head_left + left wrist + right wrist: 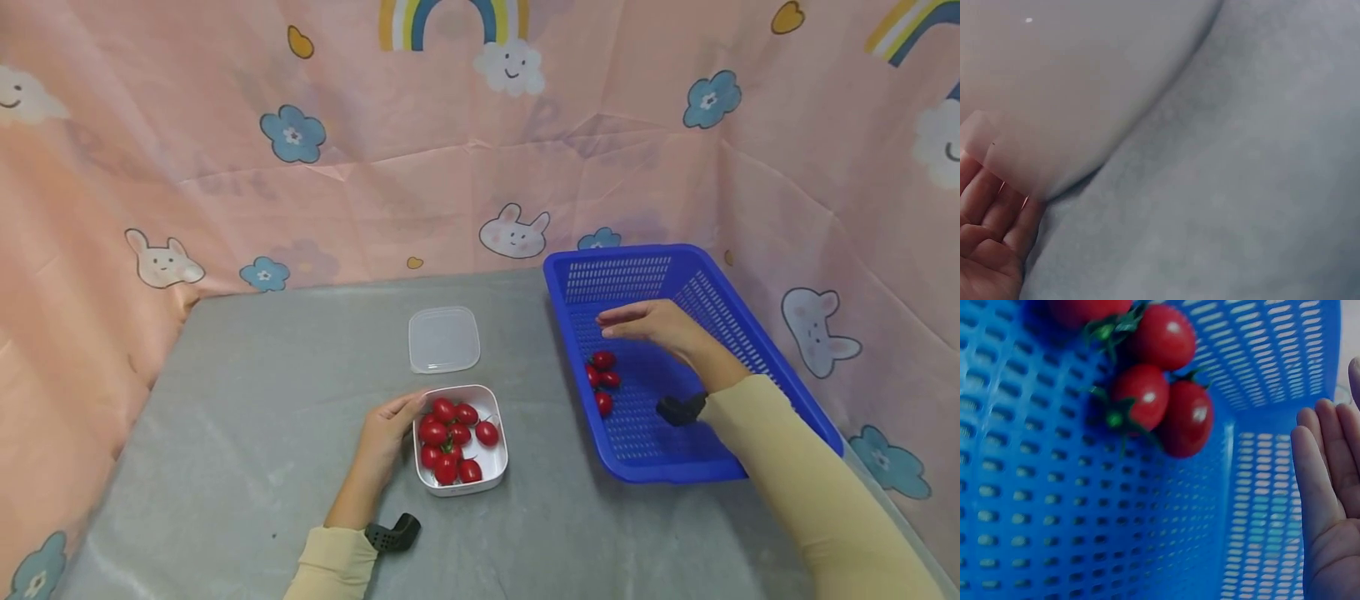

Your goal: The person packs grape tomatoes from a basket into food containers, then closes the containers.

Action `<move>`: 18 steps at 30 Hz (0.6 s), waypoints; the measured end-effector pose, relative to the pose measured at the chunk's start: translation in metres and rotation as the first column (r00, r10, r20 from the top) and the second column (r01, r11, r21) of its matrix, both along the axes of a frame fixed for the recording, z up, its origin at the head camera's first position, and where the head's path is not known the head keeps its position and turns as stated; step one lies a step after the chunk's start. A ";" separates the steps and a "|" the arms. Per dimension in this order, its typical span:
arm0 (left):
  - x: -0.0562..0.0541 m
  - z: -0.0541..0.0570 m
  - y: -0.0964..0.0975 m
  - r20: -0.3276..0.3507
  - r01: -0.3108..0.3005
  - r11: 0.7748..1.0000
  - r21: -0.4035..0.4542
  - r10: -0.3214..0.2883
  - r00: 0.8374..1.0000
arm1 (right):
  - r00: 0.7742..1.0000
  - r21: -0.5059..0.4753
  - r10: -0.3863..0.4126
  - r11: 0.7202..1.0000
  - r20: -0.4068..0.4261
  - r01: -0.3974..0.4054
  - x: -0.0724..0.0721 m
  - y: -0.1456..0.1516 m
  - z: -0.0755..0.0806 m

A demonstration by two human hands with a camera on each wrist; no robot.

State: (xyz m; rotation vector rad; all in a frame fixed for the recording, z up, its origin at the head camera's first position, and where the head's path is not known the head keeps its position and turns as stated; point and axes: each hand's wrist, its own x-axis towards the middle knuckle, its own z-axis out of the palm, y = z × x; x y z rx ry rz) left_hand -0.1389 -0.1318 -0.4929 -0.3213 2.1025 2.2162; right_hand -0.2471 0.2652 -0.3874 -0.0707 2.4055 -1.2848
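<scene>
My left hand (386, 429) holds the upper left side of a square white container (491, 477), with the thumb at the rim. In the left wrist view, its fingers (1013, 215) meet the container's smooth outer wall. Several red cherry tomatoes (446, 469) lie inside the container, mostly toward its left. Over a blue perforated basket (637, 467), my right hand (660, 329) hovers with straight fingers and nothing in its grasp. Below it, several cherry tomatoes (1185, 419) with green stems rest by the basket's left wall.
A clear square lid (444, 340) lies flat on the grey table cover (262, 400), just behind the white container. Pink patterned fabric (435, 200) hangs along the back and both sides. The basket stands near the right-hand fabric.
</scene>
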 end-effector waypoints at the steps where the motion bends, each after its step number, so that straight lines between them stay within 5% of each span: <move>1: 0.000 0.000 0.000 -0.001 0.000 1.000 0.002 0.000 1.000 | 1.000 0.007 0.012 1.000 0.004 -0.012 -0.002 0.001 -0.003; 18: 0.001 0.000 -0.001 0.006 0.010 1.000 -0.029 -0.010 1.000 | 0.992 0.043 0.078 0.996 0.098 -0.083 -0.013 0.012 -0.030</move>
